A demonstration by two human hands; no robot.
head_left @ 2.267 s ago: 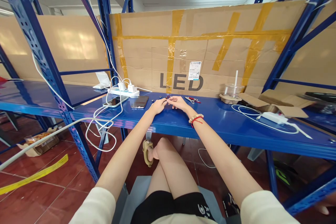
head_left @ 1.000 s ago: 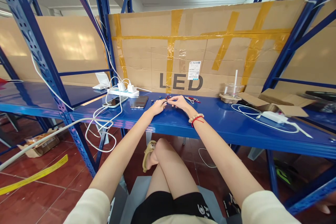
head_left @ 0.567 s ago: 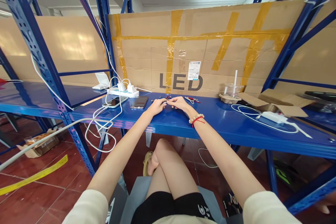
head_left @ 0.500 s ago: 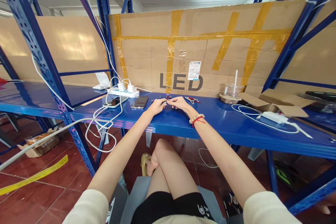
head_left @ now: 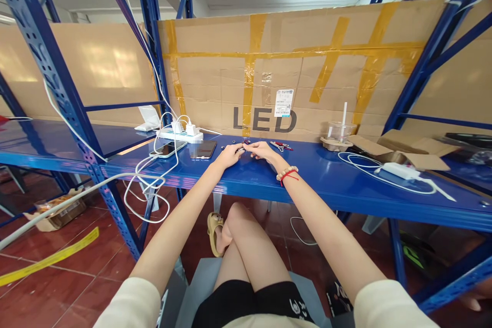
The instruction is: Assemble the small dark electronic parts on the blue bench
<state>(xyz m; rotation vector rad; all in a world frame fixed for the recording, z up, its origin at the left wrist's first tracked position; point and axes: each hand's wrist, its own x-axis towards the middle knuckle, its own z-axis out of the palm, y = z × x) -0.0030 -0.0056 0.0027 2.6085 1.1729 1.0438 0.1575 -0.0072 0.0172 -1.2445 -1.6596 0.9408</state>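
Note:
My left hand (head_left: 231,155) and my right hand (head_left: 261,150) meet over the blue shelf top (head_left: 307,174), fingertips together. Both are closed around something small and shiny, too small to name. Just beyond the fingertips lie small dark and reddish pieces (head_left: 246,141) on the shelf. To the right of my right hand lie small tools with red handles (head_left: 282,146), perhaps pliers or tweezers; I cannot tell which. A dark phone (head_left: 203,150) lies left of my left hand. On my right wrist is a beaded bracelet with a red string (head_left: 287,174).
A white power strip (head_left: 180,136) with plugs and looped white cables (head_left: 132,200) is at left, beside another phone (head_left: 167,149). At right stand a clear plastic cup with a straw (head_left: 341,131), an opened cardboard box (head_left: 403,148) and a white adapter (head_left: 401,170). Taped cardboard (head_left: 215,77) rises behind.
The hands stay at the same place, fingertips together, with hardly any movement. The view shifts very slightly, and the crossed foot below has moved a little.

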